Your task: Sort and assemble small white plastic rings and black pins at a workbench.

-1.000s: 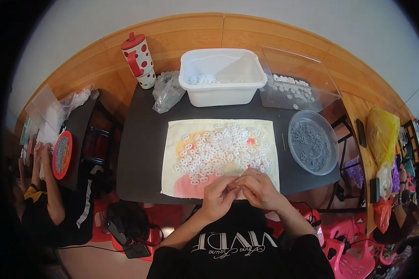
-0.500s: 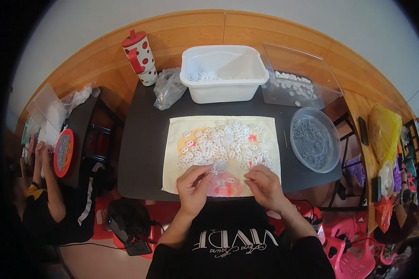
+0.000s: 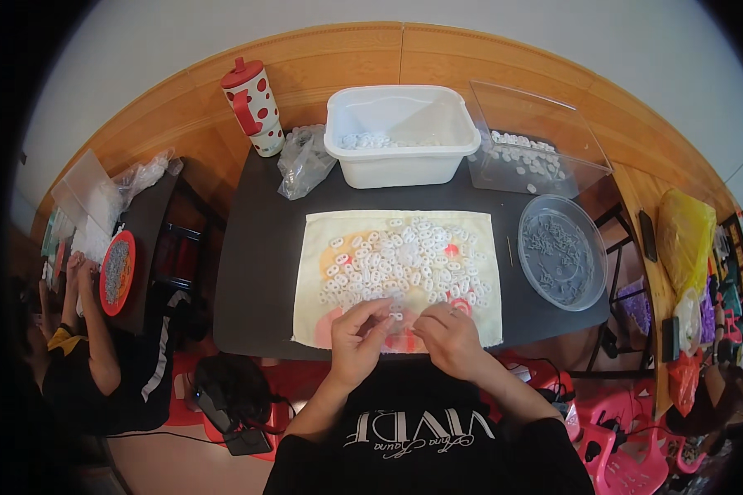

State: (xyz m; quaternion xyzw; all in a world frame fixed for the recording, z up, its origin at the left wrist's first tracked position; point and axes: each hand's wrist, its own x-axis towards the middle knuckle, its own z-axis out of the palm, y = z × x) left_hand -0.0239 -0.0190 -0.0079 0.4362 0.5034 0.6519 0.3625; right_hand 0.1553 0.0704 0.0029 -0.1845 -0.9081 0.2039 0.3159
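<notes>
A cream towel (image 3: 312,235) with coloured prints lies at the table's near side, with a spread pile of small white two-holed plastic pieces (image 3: 388,256) on it. My left hand (image 3: 360,338) is closed in a pinch over the towel's near edge, a white two-holed plastic piece (image 3: 397,316) at its fingertips. Just right of it, my right hand (image 3: 451,340) has its thumb and fingers pressed together, close to that piece. Whatever the right fingertips hold is too small to make out. Both hands are near each other in front of the pile.
Behind the towel stand a white tub (image 3: 400,169), a clear bin (image 3: 545,169) with white pieces, a plastic bag (image 3: 305,165) and a spotted tumbler (image 3: 256,107). A round clear tray (image 3: 530,285) of small grey parts sits right. Another person's arms (image 3: 95,346) are at the left table.
My hands have come closer together, the right one moving left towards the left one. The left hand has shifted slightly right. The whole view has shifted a little.
</notes>
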